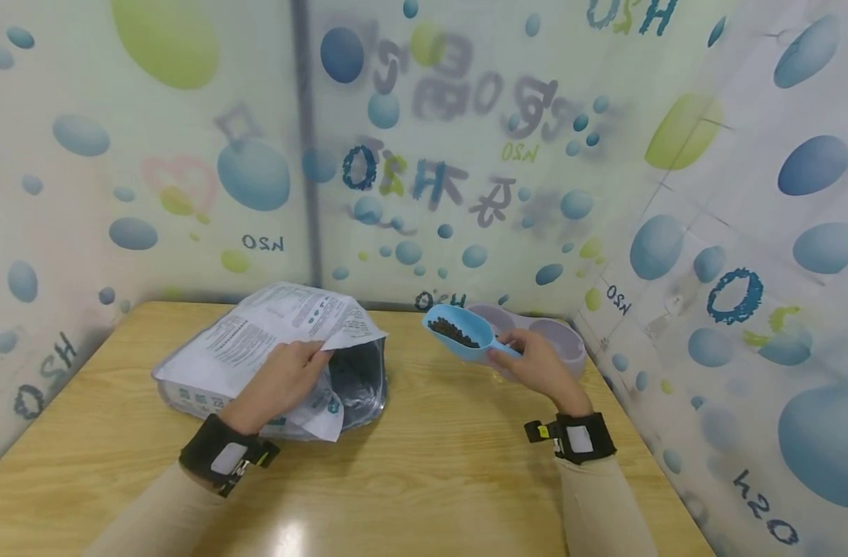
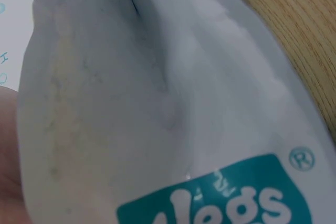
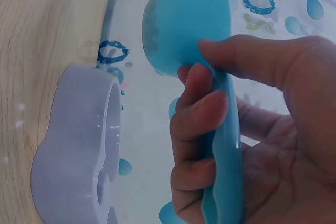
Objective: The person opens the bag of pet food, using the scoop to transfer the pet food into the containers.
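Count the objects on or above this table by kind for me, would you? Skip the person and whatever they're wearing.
Bag: 1
Scoop: 1
Double bowl: 1
Total: 3, leaving out the dark pellets in the scoop, too small to count.

In the head view we look forward and down over the bench [image 1: 431,480]; in the wrist views we share, close up, the bag [image 2: 115,98] at the left grip [image 1: 285,381] and the scoop [image 3: 189,17] in the right grip [image 1: 537,363].

Counter [image 1: 438,472]: pale wood grain, spread before me.
Back wall [image 1: 431,278]: blue and green ovals [image 1: 253,174], dark vertical stripe [image 1: 305,147].
Right wall [image 1: 737,410]: more ovals, H2O lettering [image 1: 761,507].
Glare [image 1: 289,536]: white patch, nearest me.
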A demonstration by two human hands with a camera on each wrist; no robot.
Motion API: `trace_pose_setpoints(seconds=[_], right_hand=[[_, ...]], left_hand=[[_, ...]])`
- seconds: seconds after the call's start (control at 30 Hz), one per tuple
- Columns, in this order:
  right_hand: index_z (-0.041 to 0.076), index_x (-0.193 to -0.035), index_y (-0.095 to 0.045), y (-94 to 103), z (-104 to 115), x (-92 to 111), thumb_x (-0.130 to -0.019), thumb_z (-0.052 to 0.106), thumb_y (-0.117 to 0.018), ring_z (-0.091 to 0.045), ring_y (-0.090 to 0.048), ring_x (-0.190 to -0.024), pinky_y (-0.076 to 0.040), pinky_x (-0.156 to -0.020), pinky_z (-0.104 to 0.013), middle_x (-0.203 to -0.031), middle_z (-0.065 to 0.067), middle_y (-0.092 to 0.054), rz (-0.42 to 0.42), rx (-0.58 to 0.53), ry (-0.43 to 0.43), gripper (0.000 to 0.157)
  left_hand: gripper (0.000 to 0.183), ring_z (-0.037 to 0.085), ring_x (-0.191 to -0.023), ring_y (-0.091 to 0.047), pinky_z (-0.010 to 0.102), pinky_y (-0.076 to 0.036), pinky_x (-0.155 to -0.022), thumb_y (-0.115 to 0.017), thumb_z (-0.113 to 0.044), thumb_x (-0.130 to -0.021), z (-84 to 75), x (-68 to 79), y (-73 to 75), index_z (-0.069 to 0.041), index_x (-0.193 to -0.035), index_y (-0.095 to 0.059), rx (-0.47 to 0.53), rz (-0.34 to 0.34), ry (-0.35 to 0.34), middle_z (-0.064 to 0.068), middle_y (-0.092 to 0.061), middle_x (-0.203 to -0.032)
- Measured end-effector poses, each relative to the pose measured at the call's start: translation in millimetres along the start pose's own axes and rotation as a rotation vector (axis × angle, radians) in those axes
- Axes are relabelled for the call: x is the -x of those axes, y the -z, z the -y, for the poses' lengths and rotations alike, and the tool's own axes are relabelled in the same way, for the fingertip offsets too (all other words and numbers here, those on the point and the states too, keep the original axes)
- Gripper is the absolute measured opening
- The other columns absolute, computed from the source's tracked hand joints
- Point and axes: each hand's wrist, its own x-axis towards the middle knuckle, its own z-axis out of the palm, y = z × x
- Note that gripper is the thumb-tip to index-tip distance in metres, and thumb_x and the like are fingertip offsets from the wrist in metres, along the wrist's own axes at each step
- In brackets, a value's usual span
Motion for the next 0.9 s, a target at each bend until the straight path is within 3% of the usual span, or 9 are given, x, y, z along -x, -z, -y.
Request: trace_pose_setpoints(seconds=[0.13, 0.23, 0.33, 0.5, 0.7, 0.9], right_hand=[[-0.005, -0.127, -0.08, 2.1, -2, 0, -0.11, 0.016, -0.08, -0.012, -0.051, -0.06, -0.043, -0.059, -0.029, -0.075, -0.009, -0.069, -0.018, 0.002, -0.015, 0.027], [-0.006, -0.131, -0.077, 2.5, -5, 0, -0.11, 0.016, -0.079, -0.014, -0.056, -0.065, -0.047, -0.062, -0.031, -0.083, -0.009, -0.072, -0.036, 0.039, -0.047, 0.03], [-0.006, -0.133, -0.073, 2.3, -8, -2, -0.111, 0.017, -0.079, -0.019, -0.062, -0.074, -0.051, -0.067, -0.035, -0.098, -0.018, -0.077, -0.055, 0.076, -0.081, 0.033], [-0.004, -0.128, -0.07, 1.5, -12, -2, -0.111, 0.017, -0.078, -0.022, -0.063, -0.074, -0.051, -0.065, -0.035, -0.094, -0.017, -0.073, -0.095, 0.099, -0.095, 0.029], [-0.001, -0.121, -0.075, 2.1, -19, 1, -0.107, 0.016, -0.08, -0.03, -0.071, -0.09, -0.054, -0.073, -0.036, -0.113, -0.021, -0.08, -0.203, 0.186, -0.11, 0.023], [0.001, -0.111, -0.081, 3.8, -22, 1, -0.101, 0.014, -0.084, -0.029, -0.074, -0.082, -0.054, -0.071, -0.038, -0.103, -0.018, -0.083, -0.332, 0.282, -0.063, 0.017]], left_hand=[[0.048, 0.014, -0.055, -0.048, 0.026, -0.034, -0.051, -0.047, -0.029, -0.126, 0.4, 0.1, -0.1, 0.003, -0.151, -0.072, 0.0, 0.003, 0.002, -0.001, -0.048, -0.069], [0.047, 0.015, -0.055, -0.048, 0.026, -0.034, -0.051, -0.047, -0.029, -0.126, 0.8, 0.2, -0.3, 0.003, -0.149, -0.073, -0.001, 0.0, 0.001, -0.002, -0.048, -0.069], [0.047, 0.015, -0.055, -0.048, 0.026, -0.034, -0.051, -0.047, -0.029, -0.126, 0.7, 0.0, -0.6, 0.003, -0.149, -0.073, -0.001, 0.001, 0.0, -0.001, -0.048, -0.07], [0.047, 0.015, -0.055, -0.049, 0.026, -0.035, -0.051, -0.047, -0.028, -0.125, 0.2, 0.2, -0.2, 0.003, -0.15, -0.072, -0.011, 0.003, -0.004, -0.001, -0.048, -0.07], [0.048, 0.015, -0.055, -0.05, 0.026, -0.035, -0.051, -0.047, -0.028, -0.125, -0.4, 0.6, 0.3, 0.003, -0.153, -0.07, -0.009, 0.009, -0.003, -0.001, -0.048, -0.071], [0.049, 0.015, -0.055, -0.049, 0.026, -0.035, -0.051, -0.047, -0.028, -0.125, 0.4, 0.3, -0.4, 0.004, -0.155, -0.069, 0.0, 0.012, 0.007, 0.0, -0.049, -0.071]])
